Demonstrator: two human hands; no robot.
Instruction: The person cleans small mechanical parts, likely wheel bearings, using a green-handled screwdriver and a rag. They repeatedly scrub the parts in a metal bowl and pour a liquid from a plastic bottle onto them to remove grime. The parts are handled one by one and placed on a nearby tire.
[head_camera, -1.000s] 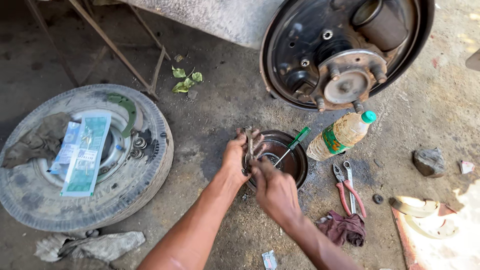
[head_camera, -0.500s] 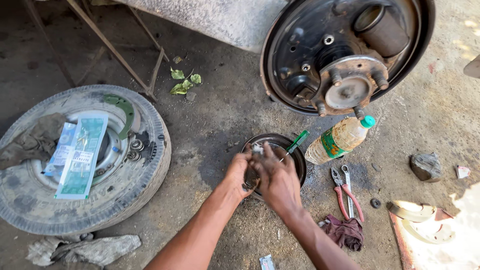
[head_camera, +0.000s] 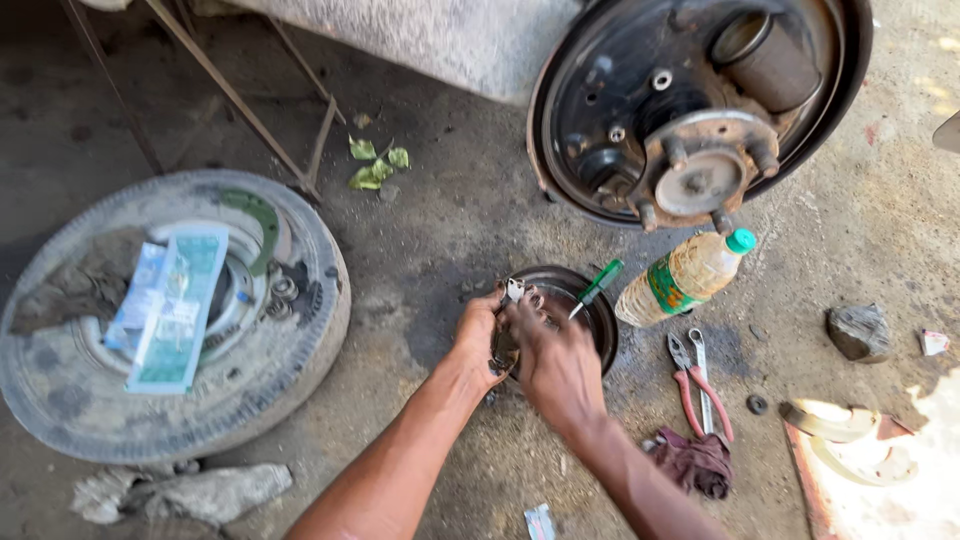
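Both my hands meet over a dark round metal bowl (head_camera: 592, 305) on the concrete ground. My left hand (head_camera: 478, 335) grips a small greasy metal part (head_camera: 513, 291) at the bowl's left rim. My right hand (head_camera: 553, 360) closes over the same part from the right, its fingers wrapped around it. A green-handled screwdriver (head_camera: 598, 285) rests slanted in the bowl, just right of my hands.
A wheel hub with brake backing plate (head_camera: 700, 110) hangs above. A plastic bottle with green cap (head_camera: 685, 277) lies right of the bowl, red-handled pliers (head_camera: 695, 385) and a dark rag (head_camera: 700, 462) below it. A tyre (head_camera: 170, 310) with packets on it lies left. A stone (head_camera: 858, 331) sits far right.
Both hands have shifted slightly toward the bowl's left rim and closed more tightly together over the small part. The view has drifted a little.
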